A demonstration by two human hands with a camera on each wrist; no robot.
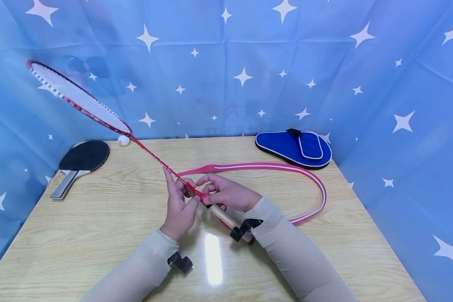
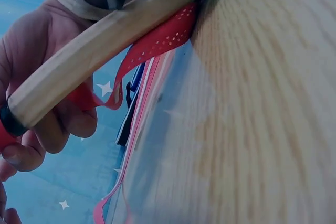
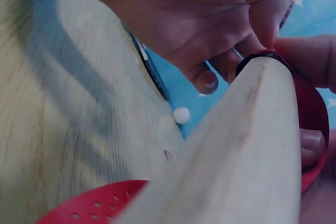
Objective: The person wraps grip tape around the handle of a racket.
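A badminton racket (image 1: 154, 155) slants across the head view, its strung head raised to the upper left. My left hand (image 1: 179, 212) holds it around the red lower shaft, index finger stretched along the shaft. At the top of the bare wooden handle (image 2: 105, 45), my right hand (image 1: 234, 193) pinches the red grip tape between thumb and fingers. The left thumb presses at that same spot in the right wrist view. Perforated tape (image 2: 157, 40) hangs below the handle. From there a long pink strip with a white line (image 1: 322, 193) loops over the table.
A black table tennis paddle (image 1: 84, 156) lies at the left of the wooden table (image 1: 109, 235). Near the back edge is a white ball (image 1: 123, 140). A blue paddle case (image 1: 283, 144) lies back right. Starry blue cloth (image 1: 196, 92) hangs behind.
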